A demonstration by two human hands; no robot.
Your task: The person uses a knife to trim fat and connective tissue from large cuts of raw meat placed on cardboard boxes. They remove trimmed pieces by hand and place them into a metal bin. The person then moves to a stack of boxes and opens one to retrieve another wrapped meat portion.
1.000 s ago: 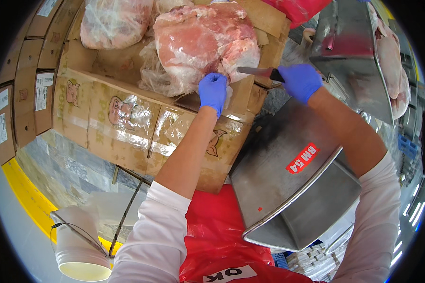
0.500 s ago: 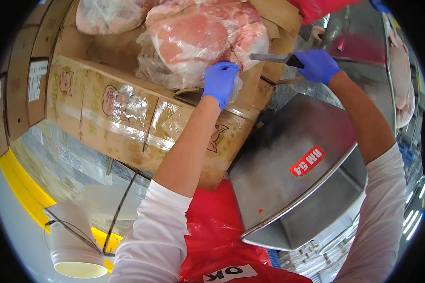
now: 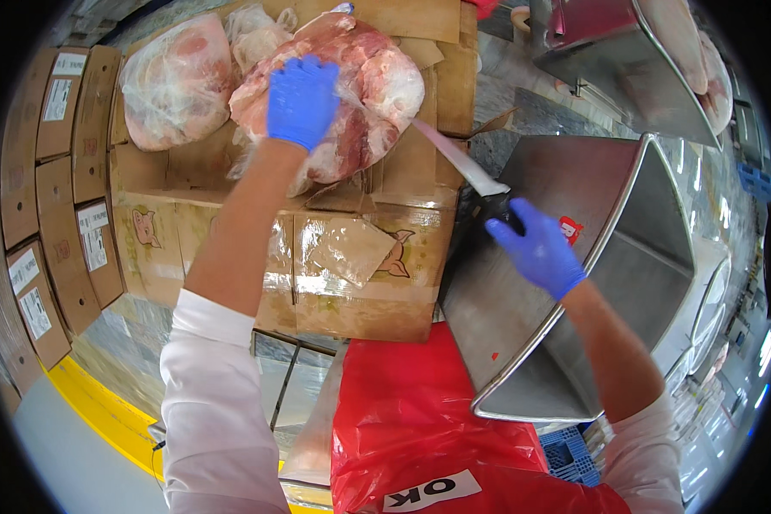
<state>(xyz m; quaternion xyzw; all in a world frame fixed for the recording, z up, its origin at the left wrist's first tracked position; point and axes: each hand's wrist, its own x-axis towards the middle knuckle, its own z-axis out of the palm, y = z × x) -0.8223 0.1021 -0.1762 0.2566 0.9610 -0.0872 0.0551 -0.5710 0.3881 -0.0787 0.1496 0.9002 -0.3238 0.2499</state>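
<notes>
Meat-processing room, by look of it. Raw meat (image 3: 390, 81) on cardboard box (image 3: 343, 310); steel bin (image 3: 522, 265) at right, second bin (image 3: 604, 43) beyond, with pale meat (image 3: 718, 81); stacked cartons (image 3: 60, 193) at left; red plastic apron (image 3: 411, 403); tiled floor (image 3: 495, 86).

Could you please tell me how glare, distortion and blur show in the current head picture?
Head view: the stacked boxes at left bow along the black rim; glare whitens patches on the shiny front cardboard box; lights at far right burn out white; the far-right background looks smeared; the meat and knife blade read fairly clearly.
</notes>
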